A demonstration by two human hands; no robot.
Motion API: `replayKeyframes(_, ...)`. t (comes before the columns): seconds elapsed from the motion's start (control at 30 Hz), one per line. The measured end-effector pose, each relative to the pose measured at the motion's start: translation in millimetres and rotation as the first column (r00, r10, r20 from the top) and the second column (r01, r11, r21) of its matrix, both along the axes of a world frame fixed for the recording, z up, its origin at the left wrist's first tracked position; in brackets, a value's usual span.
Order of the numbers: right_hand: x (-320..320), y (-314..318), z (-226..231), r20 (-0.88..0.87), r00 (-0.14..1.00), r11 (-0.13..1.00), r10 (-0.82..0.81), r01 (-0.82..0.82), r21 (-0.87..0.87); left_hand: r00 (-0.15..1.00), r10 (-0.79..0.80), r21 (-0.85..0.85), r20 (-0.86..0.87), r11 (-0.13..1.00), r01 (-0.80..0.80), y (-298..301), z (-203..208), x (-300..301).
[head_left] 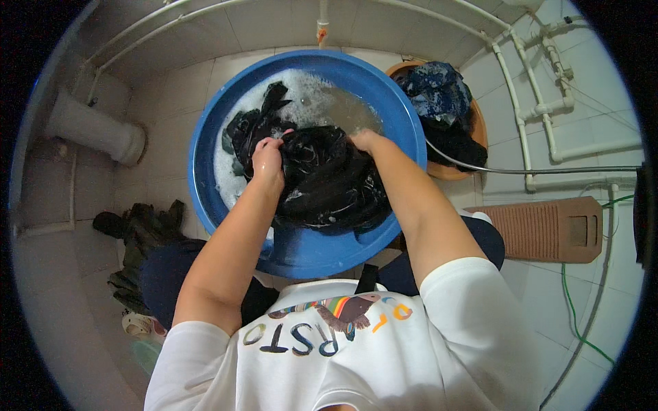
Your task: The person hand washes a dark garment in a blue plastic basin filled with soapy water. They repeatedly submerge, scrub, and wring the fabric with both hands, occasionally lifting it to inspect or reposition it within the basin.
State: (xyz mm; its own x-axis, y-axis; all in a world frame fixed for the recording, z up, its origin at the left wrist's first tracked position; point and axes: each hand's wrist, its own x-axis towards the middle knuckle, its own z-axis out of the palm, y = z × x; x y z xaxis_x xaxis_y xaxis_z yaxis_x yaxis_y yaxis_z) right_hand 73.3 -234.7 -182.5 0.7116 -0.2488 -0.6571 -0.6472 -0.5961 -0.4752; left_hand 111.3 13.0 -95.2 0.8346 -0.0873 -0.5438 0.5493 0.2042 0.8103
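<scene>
A wet, shiny black garment (332, 181) lies bunched in a large blue basin (205, 161) of sudsy water. My left hand (268, 156) is closed on the garment's left edge, its fingers curled into the cloth. At the far right edge of the same garment, my right hand (363, 140) is closed on the cloth, with its fingertips partly hidden by folds and murky water. Another dark piece of clothing (257, 123) sticks up from the white foam (308, 85) just beyond my left hand.
An orange tub (478, 130) holding dark clothes (439, 96) stands right of the basin. A thin hose (548, 169) crosses above a brown washboard (541, 229). Dark clothing (147, 236) and a clog (137, 323) lie at left. White pipes (517, 130) line the wall.
</scene>
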Motion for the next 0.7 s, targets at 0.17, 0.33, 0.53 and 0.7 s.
replayKeyframes(0.17, -4.5, 58.6, 49.9, 0.817, 0.568, 0.971, -0.102, 0.236, -0.043, 0.996, -0.058, 0.043, 0.064, 0.998, 0.055, -10.7, 18.4, -8.7)
replayKeyframes(0.33, -27.6, 139.1, 143.9, 0.937, 0.240, 0.956, 0.253, -0.211, -0.204, 0.999, 0.002, -0.322, -0.046, 0.947, -0.016, -2.8, -0.3, 0.8)
replayKeyframes(0.53, -42.0, 173.5, 149.8, 0.957, 0.216, 0.980, 0.194, -0.096, -0.177, 0.963, -0.216, -0.315, -0.158, 0.936, 0.158, -4.8, 22.9, -9.3)
replayKeyframes(0.7, -21.3, 136.2, 136.6, 0.848, 0.469, 0.951, -0.249, 0.284, 0.122, 0.994, -0.032, -0.223, -0.106, 0.975, 0.008, -27.3, 65.7, -43.5)
